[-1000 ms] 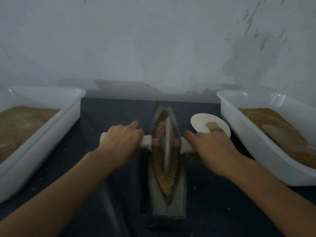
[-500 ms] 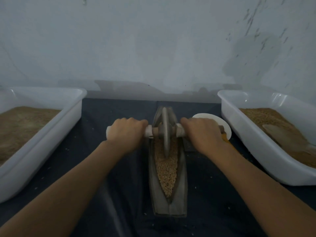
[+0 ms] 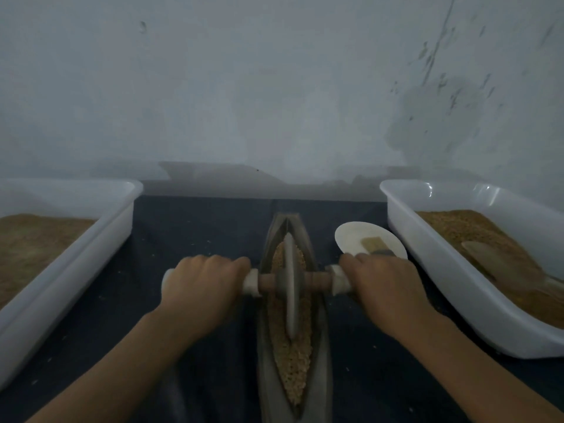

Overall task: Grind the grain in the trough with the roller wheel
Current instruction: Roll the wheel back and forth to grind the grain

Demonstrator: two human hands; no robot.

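A narrow boat-shaped trough (image 3: 265,346) lies lengthwise on the dark cloth in front of me, with tan grain (image 3: 294,370) filling its groove. The grey roller wheel (image 3: 292,285) stands upright in the groove near the trough's middle, on a wooden axle with pale handle ends. My left hand (image 3: 203,285) grips the left handle. My right hand (image 3: 381,285) grips the right handle. The fingers of both hands curl over the handles and hide most of them.
A white tub (image 3: 76,267) with brown meal stands at the left. Another white tub (image 3: 451,288) at the right holds grain and a wooden scoop (image 3: 500,264). A small white dish (image 3: 354,239) with a brush sits between trough and right tub. A wall rises close behind.
The wheel rolled to the trough's far end half a second ago and has come back toward me to the middle. Both hands moved with it and kept their grip.
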